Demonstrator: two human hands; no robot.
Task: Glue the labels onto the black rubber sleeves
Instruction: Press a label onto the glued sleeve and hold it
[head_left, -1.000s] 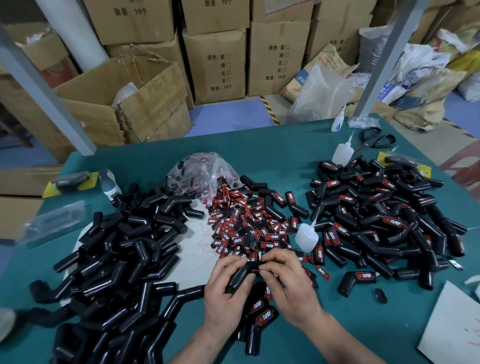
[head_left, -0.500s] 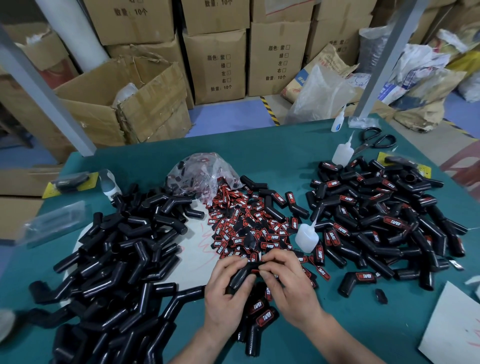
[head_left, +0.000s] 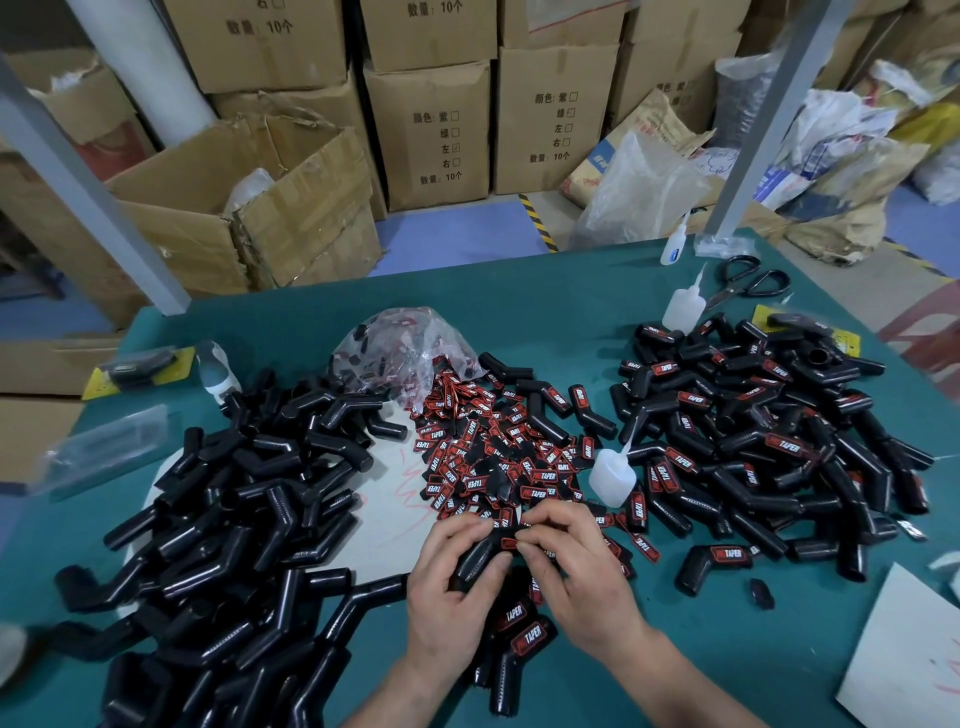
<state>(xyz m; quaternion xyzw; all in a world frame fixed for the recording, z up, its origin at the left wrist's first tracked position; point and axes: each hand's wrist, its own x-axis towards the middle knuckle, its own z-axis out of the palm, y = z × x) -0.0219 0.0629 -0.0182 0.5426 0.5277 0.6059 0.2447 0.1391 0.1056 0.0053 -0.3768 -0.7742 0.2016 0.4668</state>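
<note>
My left hand (head_left: 451, 587) grips a bent black rubber sleeve (head_left: 475, 558) near the table's front middle. My right hand (head_left: 574, 566) pinches a red-and-black label (head_left: 511, 543) against the sleeve's upper end. A heap of loose labels (head_left: 498, 457) lies just beyond my hands. Unlabelled sleeves (head_left: 234, 499) are piled on the left. Labelled sleeves (head_left: 753, 441) are piled on the right, and a few more (head_left: 524, 631) lie under my wrists. A white glue bottle (head_left: 613, 475) stands upright right of the labels.
A clear bag of labels (head_left: 405, 348) sits behind the heap. Two more glue bottles (head_left: 683, 306) and black scissors (head_left: 748, 283) are at the back right of the green table (head_left: 519, 317). White card (head_left: 904, 660) lies front right. Cardboard boxes (head_left: 249, 208) stand beyond the table.
Both hands stay at the same spot with the sleeve; only small finger movements on the label show.
</note>
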